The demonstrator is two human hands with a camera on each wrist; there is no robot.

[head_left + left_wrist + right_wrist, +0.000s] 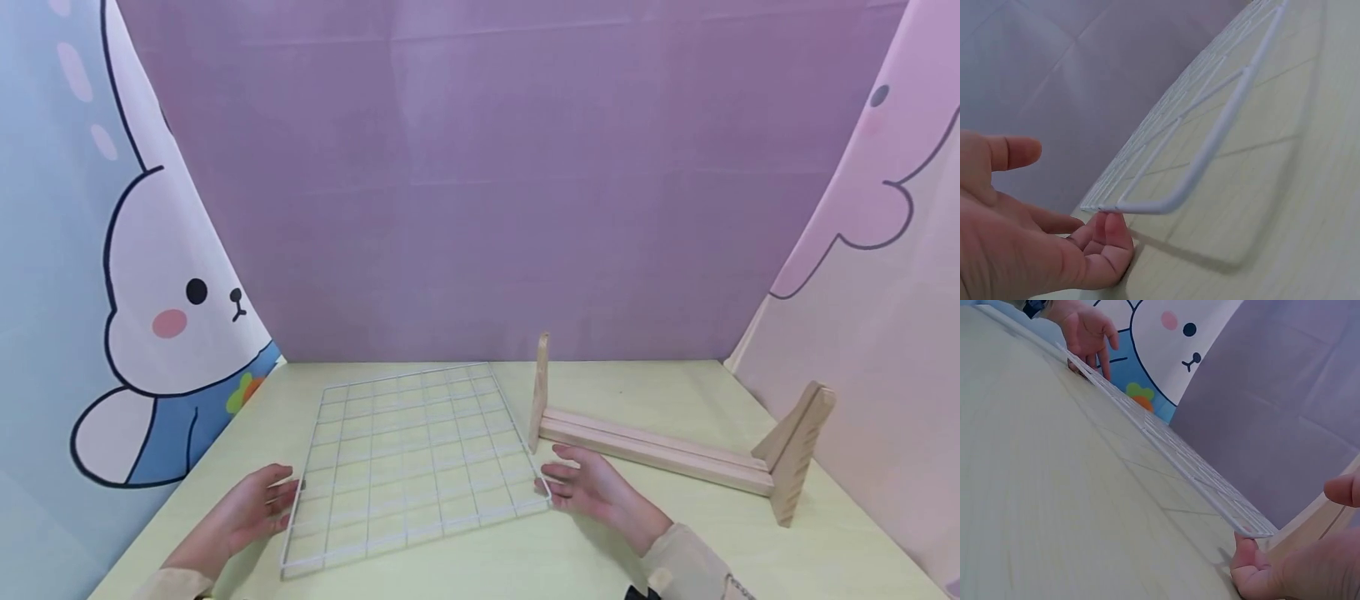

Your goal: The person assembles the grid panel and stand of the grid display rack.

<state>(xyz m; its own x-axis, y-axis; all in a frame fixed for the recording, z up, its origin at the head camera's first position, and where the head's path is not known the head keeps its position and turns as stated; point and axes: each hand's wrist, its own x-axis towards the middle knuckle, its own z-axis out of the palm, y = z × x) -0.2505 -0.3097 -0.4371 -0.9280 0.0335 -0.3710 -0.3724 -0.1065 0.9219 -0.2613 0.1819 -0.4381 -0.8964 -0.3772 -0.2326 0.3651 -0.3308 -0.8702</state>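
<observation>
I'm reading the left hand point(255, 504) as partly open: thumb standing free, a few fingers bending up beneath the near left edge of the white wire grid panel point(433, 450), their tips touching the wire from below. No pinch there. Right hand point(596, 487) is doing much the same at the near right corner: thumb lifting clear, fingers reaching under the wire, fingertip touching it. So the grid panel is lying between the two hands, tilting slightly, with its near edge sitting above the pale table point(675, 392); I'm seeing its shadow falling apart from the wire. Can't tell whether the far edge is touching down.

Just beyond the right hand's fingers, the left upright of the wooden stand point(652, 450) is rising; its crossbar is running off to that hand's right, lines showing lengthwise, to a second, slant-edged end piece standing on the table.

Graphics I'm getting: left of the left hand, a rabbit-print curtain point(165, 250) is showing a black eye, pink cheek and blue clothing with a green-and-orange motif. Ahead of both hands, a plain purple curtain point(510, 167) is hanging.
</observation>
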